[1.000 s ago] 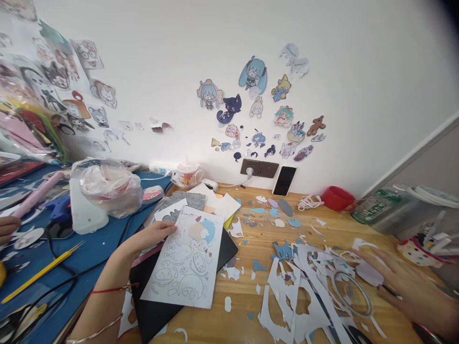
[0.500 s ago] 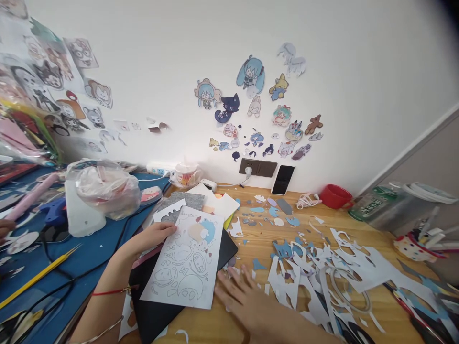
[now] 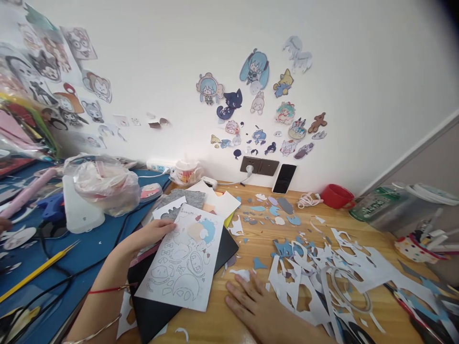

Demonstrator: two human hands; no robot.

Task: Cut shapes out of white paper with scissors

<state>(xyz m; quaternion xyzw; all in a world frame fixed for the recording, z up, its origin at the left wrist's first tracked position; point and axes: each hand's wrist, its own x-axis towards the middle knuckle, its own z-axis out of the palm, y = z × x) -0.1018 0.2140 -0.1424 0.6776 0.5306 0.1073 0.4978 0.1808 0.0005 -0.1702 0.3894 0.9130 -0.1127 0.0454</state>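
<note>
A white sheet of paper [image 3: 172, 286] printed with outlined shapes and a small coloured figure is tilted over a black flat board [image 3: 152, 321]. My left hand [image 3: 162, 230], a red string round its wrist, grips the sheet's upper left edge; the thumb is hidden. My right hand [image 3: 251, 303] lies palm down on the wooden table [image 3: 215, 325], fingers spread, holding nothing. A white paper scrap [image 3: 241, 274] shows just beyond its fingertips. Behind the sheet lie grey felt [image 3: 195, 197] and more white paper [image 3: 225, 203].
Paper offcuts [image 3: 287, 282] and a tape ring [image 3: 349, 290] cover the right side. Farther back are a phone [image 3: 285, 178], a red cup [image 3: 337, 196] and a pen holder [image 3: 418, 248]. Left are a plastic bag [image 3: 103, 186], a yellow pencil [image 3: 36, 272] and another person's hand [image 3: 4, 224].
My right hand has slid slightly right, away from the sheet, uncovering a white scrap. The sheet's lower edge has shifted a little left, still in my left hand.
</note>
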